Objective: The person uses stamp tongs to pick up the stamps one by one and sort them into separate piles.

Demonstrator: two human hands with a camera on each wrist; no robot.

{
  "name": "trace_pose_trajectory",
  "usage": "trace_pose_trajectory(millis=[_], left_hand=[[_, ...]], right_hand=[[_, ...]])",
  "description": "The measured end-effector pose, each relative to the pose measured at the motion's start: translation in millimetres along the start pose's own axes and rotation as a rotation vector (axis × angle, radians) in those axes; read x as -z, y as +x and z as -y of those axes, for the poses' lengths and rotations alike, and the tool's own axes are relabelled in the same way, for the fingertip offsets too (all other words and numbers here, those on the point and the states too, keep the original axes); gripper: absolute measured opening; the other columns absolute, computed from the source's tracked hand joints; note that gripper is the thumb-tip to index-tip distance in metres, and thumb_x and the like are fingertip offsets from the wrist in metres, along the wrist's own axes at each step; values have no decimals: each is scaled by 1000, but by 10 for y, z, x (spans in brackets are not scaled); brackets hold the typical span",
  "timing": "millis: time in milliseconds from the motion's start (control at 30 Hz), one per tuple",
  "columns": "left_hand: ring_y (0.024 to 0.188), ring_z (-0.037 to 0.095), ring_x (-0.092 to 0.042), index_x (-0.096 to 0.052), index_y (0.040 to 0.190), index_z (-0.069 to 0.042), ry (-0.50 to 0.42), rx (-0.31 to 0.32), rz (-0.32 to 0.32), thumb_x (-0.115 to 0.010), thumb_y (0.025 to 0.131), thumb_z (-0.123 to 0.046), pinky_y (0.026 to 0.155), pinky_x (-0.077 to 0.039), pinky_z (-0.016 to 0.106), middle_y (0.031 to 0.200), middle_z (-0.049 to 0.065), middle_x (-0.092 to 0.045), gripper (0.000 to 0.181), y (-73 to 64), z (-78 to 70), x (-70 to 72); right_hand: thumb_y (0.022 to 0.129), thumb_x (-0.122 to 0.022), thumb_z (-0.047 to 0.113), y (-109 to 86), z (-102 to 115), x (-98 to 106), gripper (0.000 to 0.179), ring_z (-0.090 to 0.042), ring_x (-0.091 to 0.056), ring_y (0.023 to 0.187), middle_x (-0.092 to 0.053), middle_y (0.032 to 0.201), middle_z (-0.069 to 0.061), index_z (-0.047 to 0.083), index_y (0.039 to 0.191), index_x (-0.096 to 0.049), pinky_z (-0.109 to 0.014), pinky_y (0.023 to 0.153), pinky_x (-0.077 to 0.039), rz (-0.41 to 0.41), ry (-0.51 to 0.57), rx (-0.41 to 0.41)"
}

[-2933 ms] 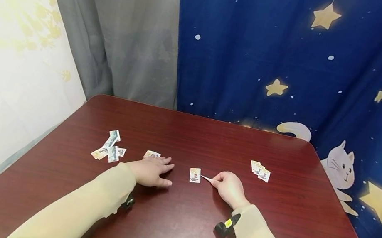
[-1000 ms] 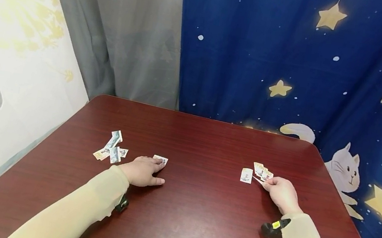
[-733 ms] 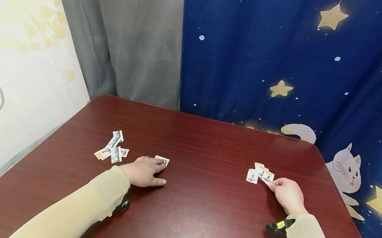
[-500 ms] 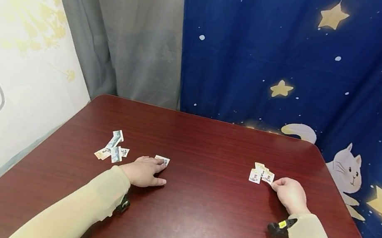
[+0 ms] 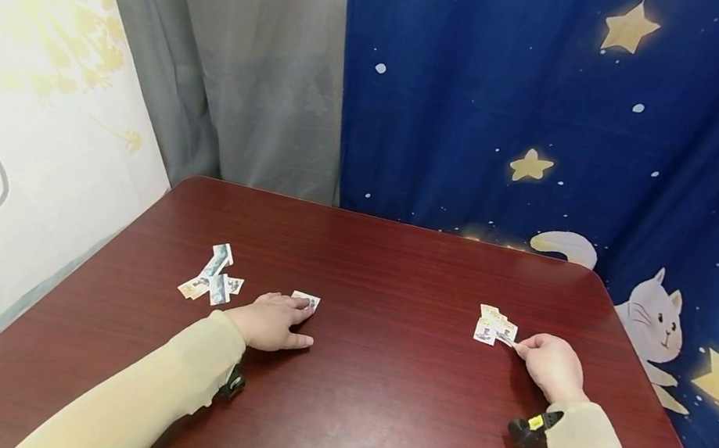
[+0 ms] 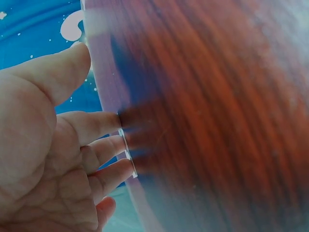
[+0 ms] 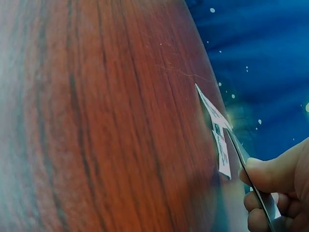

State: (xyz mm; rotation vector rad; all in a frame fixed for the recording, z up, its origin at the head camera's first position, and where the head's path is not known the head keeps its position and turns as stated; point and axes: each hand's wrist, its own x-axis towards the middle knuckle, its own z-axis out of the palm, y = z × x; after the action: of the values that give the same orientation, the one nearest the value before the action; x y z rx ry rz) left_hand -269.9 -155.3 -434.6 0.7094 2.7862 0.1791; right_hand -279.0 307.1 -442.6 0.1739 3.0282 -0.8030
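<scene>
Since the earliest view, the right hand (image 5: 552, 366) has travelled from mid-bench out toward the right, and a loose printed picture card (image 5: 485, 332) has gone with it, now lying against the small card cluster (image 5: 490, 311) on that side. From where I stand, the right hand's grip is narrow: thumb and fingers pinch a thin card (image 7: 241, 152), tilted, its far end reaching in among the others. The left hand (image 5: 274, 321) lies low with its fingers straight and apart, holding nothing in a pinch, fingertips resting on another card (image 5: 314, 300). A mixed pile of cards (image 5: 218, 290) sits to its left on the dark red bench (image 5: 366, 399). The step in hand looks like nudging cards together on the right; the next move, I judge, calls for a light touch, so the thin neighbours don't scatter.
</scene>
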Motion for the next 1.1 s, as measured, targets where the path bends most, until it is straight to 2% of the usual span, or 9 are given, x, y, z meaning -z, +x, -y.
trace_pose_trajectory(millis=[400, 667, 900, 1100], left_hand=[[140, 30, -31, -45, 144, -6, 11, -2, 2, -55, 94, -49, 112, -22, 53, 151, 13, -37, 66, 16, 10, -5], [140, 29, -32, -45, 143, -5, 15, -4, -1, -55, 94, -49, 112, -21, 53, 151, 13, -37, 67, 15, 14, -15], [140, 29, -32, -45, 143, -4, 21, -8, -7, -55, 94, -49, 111, -22, 53, 151, 14, -37, 67, 14, 8, -12], [139, 31, -33, -46, 142, -3, 12, -11, -6, -56, 94, -48, 110, -23, 53, 150, 15, -38, 67, 10, -20, -1]], right_hand=[[88, -62, 23, -3, 18, 21, 23, -25, -57, 74, -69, 93, -15, 5, 93, -75, -42, 65, -44, -25, -85, 18], [89, -60, 25, -48, 85, 78, 26, -27, -57, 74, -67, 90, -15, 2, 96, -73, -46, 63, -46, -47, -167, -2], [89, -60, 25, -57, 140, 38, 27, -29, -57, 78, -66, 94, -17, 3, 99, -73, -47, 63, -45, -81, -148, -7], [88, -60, 23, -90, 248, -68, 24, -31, -59, 83, -65, 100, -19, 5, 98, -73, -49, 68, -46, -99, -142, 56]])
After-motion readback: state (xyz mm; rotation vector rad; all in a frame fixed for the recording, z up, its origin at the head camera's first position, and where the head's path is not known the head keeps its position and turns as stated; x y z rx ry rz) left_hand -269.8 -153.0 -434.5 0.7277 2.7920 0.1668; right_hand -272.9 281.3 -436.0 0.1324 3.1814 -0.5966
